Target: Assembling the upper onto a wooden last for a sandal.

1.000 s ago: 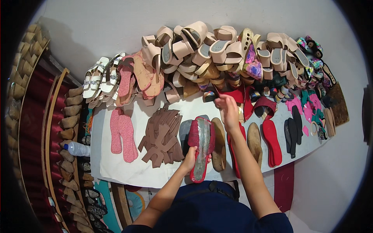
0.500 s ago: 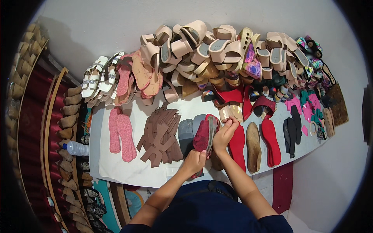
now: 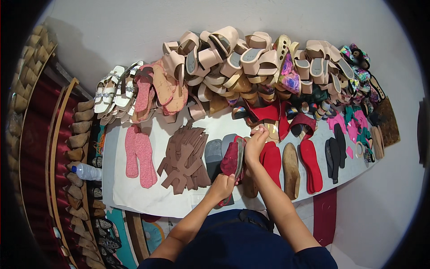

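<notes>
My left hand [image 3: 222, 186] grips the near end of a dark red sandal sole [image 3: 232, 160], held on edge above the white worktable [image 3: 152, 197]. My right hand [image 3: 256, 142] rests its fingers on the far tip of that sole, beside a small tan strap piece [image 3: 261, 131]. Under the sole lie grey insoles [image 3: 214, 152]. Red soles [image 3: 272, 159] lie just right of my right wrist.
Brown cut leather pieces [image 3: 184, 157] and pink insoles [image 3: 138, 154] lie to the left. A tan sole [image 3: 291, 168], more red soles [image 3: 310, 163] and black insoles [image 3: 335, 152] lie right. Piled beige sandals [image 3: 233, 58] line the back. A water bottle [image 3: 87, 171] sits at left.
My right hand came back from the far pile to the tip of the red sole. The sole has been tipped up on edge in my left hand.
</notes>
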`<move>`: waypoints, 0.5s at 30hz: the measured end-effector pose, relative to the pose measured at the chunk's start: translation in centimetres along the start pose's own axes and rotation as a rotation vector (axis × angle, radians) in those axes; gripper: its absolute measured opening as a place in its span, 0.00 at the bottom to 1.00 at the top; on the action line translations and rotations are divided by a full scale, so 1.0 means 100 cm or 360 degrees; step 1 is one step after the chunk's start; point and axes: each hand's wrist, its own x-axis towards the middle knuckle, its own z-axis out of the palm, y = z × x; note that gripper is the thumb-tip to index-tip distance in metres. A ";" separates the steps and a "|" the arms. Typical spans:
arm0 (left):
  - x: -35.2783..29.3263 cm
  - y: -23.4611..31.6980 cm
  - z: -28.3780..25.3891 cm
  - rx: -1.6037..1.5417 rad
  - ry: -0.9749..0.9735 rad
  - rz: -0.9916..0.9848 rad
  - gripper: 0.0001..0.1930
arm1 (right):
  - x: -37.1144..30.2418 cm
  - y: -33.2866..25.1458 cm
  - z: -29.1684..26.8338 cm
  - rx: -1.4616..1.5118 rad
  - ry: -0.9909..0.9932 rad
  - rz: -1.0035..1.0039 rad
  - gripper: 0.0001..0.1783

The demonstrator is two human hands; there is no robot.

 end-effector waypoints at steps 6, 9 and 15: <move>0.007 -0.007 0.011 -0.1217 0.0136 -0.0447 0.26 | -0.019 -0.017 -0.012 0.0280 -0.0196 -0.0091 0.13; 0.008 0.006 0.011 -0.1480 0.0176 -0.0619 0.22 | -0.032 -0.009 -0.027 0.0086 -0.0344 -0.0556 0.13; 0.004 0.005 0.015 0.0039 0.0506 0.0239 0.16 | -0.036 -0.030 -0.031 -0.0640 0.0061 -0.1213 0.12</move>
